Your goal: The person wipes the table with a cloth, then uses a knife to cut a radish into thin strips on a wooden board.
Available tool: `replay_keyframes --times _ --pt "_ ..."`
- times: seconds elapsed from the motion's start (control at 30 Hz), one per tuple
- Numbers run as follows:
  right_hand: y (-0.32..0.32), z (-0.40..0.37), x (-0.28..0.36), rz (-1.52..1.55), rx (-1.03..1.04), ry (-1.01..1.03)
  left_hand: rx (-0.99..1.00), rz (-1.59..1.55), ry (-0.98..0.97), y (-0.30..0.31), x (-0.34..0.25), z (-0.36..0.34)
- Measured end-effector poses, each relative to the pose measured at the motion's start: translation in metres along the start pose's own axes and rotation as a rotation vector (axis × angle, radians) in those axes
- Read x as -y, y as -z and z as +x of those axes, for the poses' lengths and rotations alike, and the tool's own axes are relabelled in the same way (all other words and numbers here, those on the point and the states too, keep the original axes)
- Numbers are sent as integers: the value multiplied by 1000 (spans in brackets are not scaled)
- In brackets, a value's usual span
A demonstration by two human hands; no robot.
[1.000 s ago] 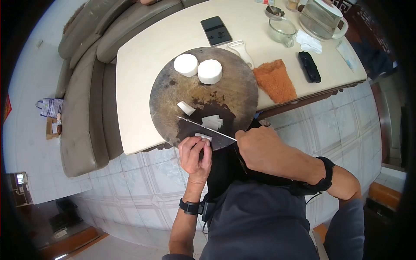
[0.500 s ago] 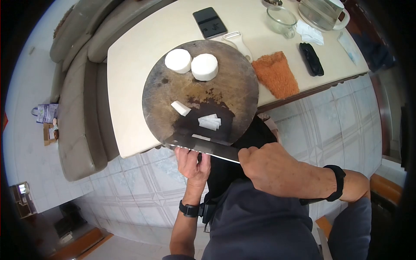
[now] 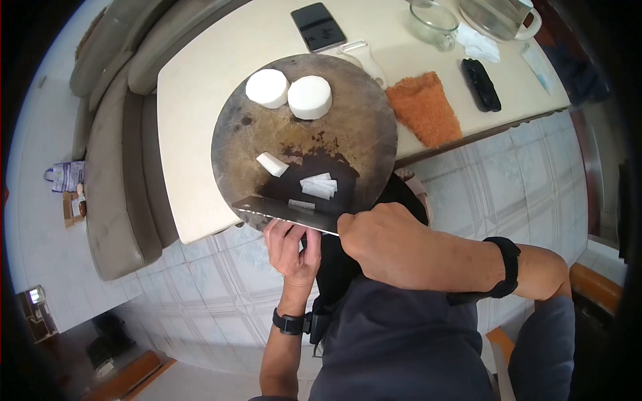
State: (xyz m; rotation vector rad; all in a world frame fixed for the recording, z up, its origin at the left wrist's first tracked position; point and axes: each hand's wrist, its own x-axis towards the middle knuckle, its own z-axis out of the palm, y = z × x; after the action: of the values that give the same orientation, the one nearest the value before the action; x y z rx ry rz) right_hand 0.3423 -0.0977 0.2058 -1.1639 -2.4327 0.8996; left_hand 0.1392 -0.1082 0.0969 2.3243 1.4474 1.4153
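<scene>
My right hand [image 3: 378, 239] is closed round the handle of a broad-bladed kitchen knife [image 3: 322, 221]. Its blade lies across the near part of a round wooden chopping board [image 3: 234, 144]. Curled fingers of my left hand [image 3: 294, 252] press up to the blade at the board's near edge; whatever they hold is hidden. A thin slice [image 3: 301, 205] shows at the blade's far side. Beyond it is a little stack of white radish slices [image 3: 319, 186], with a wedge-like radish piece [image 3: 272, 164] to its left. Two thick radish rounds [image 3: 309, 97] sit at the back of the board.
Behind the board lie a phone [image 3: 317, 27] and a white peeler [image 3: 366, 61]. To its right are an orange cloth [image 3: 425, 109], a black case [image 3: 481, 85], a glass cup [image 3: 433, 25] and a clear jug [image 3: 498, 15]. A grey sofa [image 3: 117, 174] stands left of the table.
The knife and my right hand have moved left and slightly farther onto the board. My left hand stays by the blade. The whole view has shifted a little.
</scene>
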Motion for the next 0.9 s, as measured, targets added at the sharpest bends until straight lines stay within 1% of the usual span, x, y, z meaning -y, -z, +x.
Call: replay_keyframes --times 0.03,0.1,0.13,0.2,0.23,0.3,0.33,0.4,0.43,0.5,0.53,0.6,0.63,0.7,0.77,0.8,0.83,0.9 --pt "0 1 -1 -5 0 9 -9 6 -1 -2 0 2" --pt "-1 1 -1 -47 37 -75 -28 -28 -10 -2 -2 4" --pt "0 2 -2 -49 33 -66 -32 -56 15 -4 -2 2" --pt "4 0 -7 -8 30 -138 -40 -47 12 -5 -4 5" --pt "4 -3 -8 -13 32 -129 -40 -43 16 -5 -5 5" --pt "4 -9 -14 5 42 -192 -46 -32 11 -4 -5 6" --pt "7 -14 -17 -4 41 -183 -58 -41 16 -4 -5 6" --pt "11 -23 -21 49 -84 -17 -74 -51 21 -3 -6 6" --pt "12 -25 -21 39 -84 -8 -46 -71 26 -1 -5 7" --pt "11 -29 -19 236 -149 -289 -28 -84 30 3 -6 10" --pt "12 -30 -20 231 -147 -281 -14 -95 52 6 -7 11" --pt "17 -32 -19 353 -98 -381 -9 -101 73 12 -9 15" --pt "20 -31 -18 347 -98 -373 10 -66 71 15 -9 16" --pt "24 -30 -14 556 -20 -488 25 -29 68 24 -9 23" --pt "22 -31 -15 570 -19 -474 223 -41 -11 32 -9 34" --pt "21 -32 -16 589 -16 -466 291 -10 -44 35 -11 42" --pt "20 -32 -16 582 -17 -460 282 -8 -46 35 -9 46" --pt "17 -33 -17 683 -31 -459 429 -7 -89 36 -6 52"
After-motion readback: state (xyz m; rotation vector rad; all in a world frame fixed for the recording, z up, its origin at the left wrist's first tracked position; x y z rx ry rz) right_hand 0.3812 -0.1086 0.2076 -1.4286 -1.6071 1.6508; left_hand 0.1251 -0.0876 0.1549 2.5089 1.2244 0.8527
